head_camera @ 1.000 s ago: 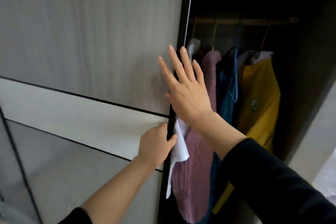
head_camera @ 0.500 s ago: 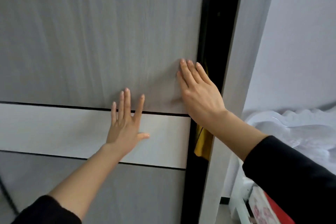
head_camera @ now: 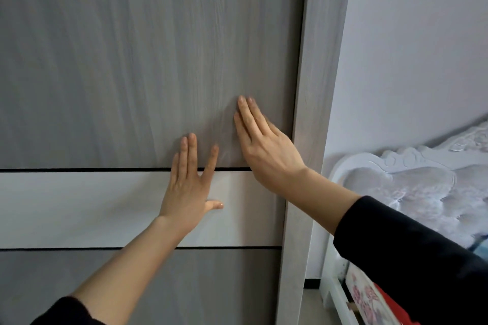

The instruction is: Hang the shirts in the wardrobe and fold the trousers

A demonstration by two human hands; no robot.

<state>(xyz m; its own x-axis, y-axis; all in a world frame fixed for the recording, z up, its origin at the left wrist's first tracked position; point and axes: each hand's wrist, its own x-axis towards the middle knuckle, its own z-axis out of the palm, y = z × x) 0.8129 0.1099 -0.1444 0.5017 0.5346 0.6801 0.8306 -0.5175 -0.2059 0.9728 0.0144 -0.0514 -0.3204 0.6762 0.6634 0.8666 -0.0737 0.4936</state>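
Sliding wardrobe door (head_camera: 118, 60): grey wood-grain panel with a pale band (head_camera: 79, 206) across it. Its right edge sits against the side post (head_camera: 309, 140), no gap showing. Flat on the door, the left hand (head_camera: 188, 192) has its palm on the band and its fingers straight and spread. Above it, the right hand (head_camera: 266, 148) lies flat just beside the post. Both hold nothing. No shirts or trousers in view. A bed headboard (head_camera: 396, 174) stands at right.

The door is probably stiff, broad, fairly heavy and smooth-faced, with no handle seen. Flat palms move it by friction alone and may slip. A firmer hold would likely be fingertips hooked at the edge by the post.
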